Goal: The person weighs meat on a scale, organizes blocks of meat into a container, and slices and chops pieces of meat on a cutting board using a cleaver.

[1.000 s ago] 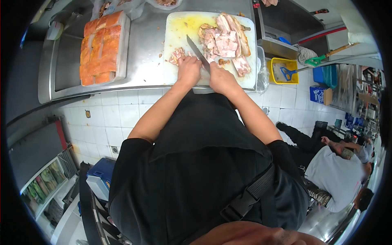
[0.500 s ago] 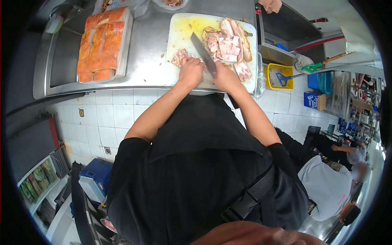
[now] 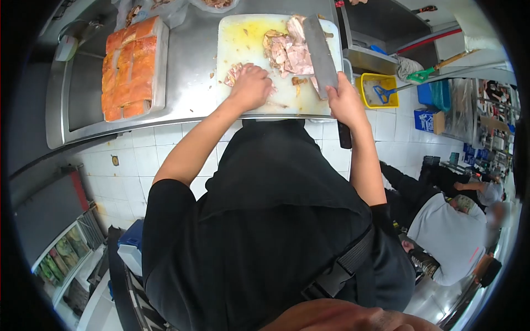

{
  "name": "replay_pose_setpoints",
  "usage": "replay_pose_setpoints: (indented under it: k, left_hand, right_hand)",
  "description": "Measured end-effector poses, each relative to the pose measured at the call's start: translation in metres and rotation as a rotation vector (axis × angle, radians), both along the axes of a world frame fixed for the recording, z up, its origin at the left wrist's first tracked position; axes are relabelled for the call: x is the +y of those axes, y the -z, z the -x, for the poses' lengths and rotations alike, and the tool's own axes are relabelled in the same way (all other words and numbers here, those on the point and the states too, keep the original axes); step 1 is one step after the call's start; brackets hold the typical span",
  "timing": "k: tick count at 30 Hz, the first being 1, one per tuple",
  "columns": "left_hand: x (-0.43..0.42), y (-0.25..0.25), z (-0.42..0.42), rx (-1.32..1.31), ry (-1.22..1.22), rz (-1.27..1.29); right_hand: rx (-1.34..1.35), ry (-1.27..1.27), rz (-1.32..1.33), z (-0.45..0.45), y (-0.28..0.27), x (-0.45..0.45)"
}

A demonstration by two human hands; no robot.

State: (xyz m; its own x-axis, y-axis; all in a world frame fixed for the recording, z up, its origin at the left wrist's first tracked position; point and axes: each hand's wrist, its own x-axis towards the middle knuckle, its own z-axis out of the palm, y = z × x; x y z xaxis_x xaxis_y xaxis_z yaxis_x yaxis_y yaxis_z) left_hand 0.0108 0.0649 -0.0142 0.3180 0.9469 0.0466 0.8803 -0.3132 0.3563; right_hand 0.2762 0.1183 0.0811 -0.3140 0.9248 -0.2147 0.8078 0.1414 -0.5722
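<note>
A broad cleaver [image 3: 321, 58] is held by its handle in my right hand [image 3: 349, 102]. Its blade points away from me over the right side of the white cutting board [image 3: 234, 44]. My left hand [image 3: 253, 88] has its fingers curled down over some chopped meat [image 3: 234, 73] at the board's near left; the fingertips are partly hidden. A larger heap of sliced pork [image 3: 288, 52] lies right of the middle, and the blade covers part of the meat beside it. Small scraps [image 3: 298, 81] rest between the heap and the front edge.
Left on the steel counter [image 3: 190, 66], a tray [image 3: 160, 66] holds blocks of orange-skinned roast pork [image 3: 130, 71]. Bags of meat [image 3: 165, 12] stand behind. A yellow bucket [image 3: 395, 99] is on the right, and a person in a light shirt [image 3: 450, 237] is at lower right.
My right hand has moved the cleaver right, from the board's middle to its right side. My left hand stays over the chopped meat, its fingers lying further across it. The view has shifted slightly.
</note>
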Motion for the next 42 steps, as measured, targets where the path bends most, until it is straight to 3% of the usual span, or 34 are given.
replay_pose_setpoints:
  k: [3, 8, 10, 14, 16, 19, 25, 29, 34, 37, 42]
  left_hand:
    - [-0.005, -0.007, 0.003, -0.138, -0.003, -0.165]
    - [-0.02, 0.003, -0.041, -0.061, 0.11, -0.049]
    - [-0.022, 0.013, -0.043, -0.048, 0.06, 0.022]
    - [-0.018, 0.014, -0.022, -0.023, -0.128, -0.167]
    - [-0.011, 0.008, -0.015, -0.01, -0.159, -0.112]
    - [-0.002, 0.005, -0.02, -0.153, -0.155, -0.204]
    - [0.004, 0.001, -0.019, 0.111, -0.167, 0.005]
    - [0.016, -0.008, -0.032, 0.164, -0.202, 0.017]
    - [0.043, -0.02, -0.105, -0.164, -0.013, -0.004]
    - [0.044, -0.023, -0.151, -0.028, -0.072, 0.098]
    - [0.047, 0.006, -0.151, -0.115, -0.167, -0.012]
  right_hand:
    - [0.04, 0.027, 0.041, -0.019, 0.013, -0.001]
    - [0.076, 0.119, 0.14, -0.02, -0.001, 0.0]
    - [0.077, 0.119, 0.11, -0.024, 0.002, 0.003]
    - [0.127, 0.14, 0.086, -0.035, 0.003, 0.008]
    - [0.123, 0.16, 0.107, -0.042, 0.003, 0.012]
    - [0.121, 0.182, 0.127, -0.054, 0.0, 0.017]
    - [0.155, 0.215, 0.073, -0.079, 0.003, 0.026]
    - [0.182, 0.252, 0.068, -0.096, 0.008, 0.029]
    - [0.203, 0.194, 0.023, -0.125, 0.033, 0.037]
    - [0.214, 0.174, 0.024, -0.138, 0.035, 0.042]
    - [0.195, 0.157, 0.04, -0.158, 0.039, 0.05]
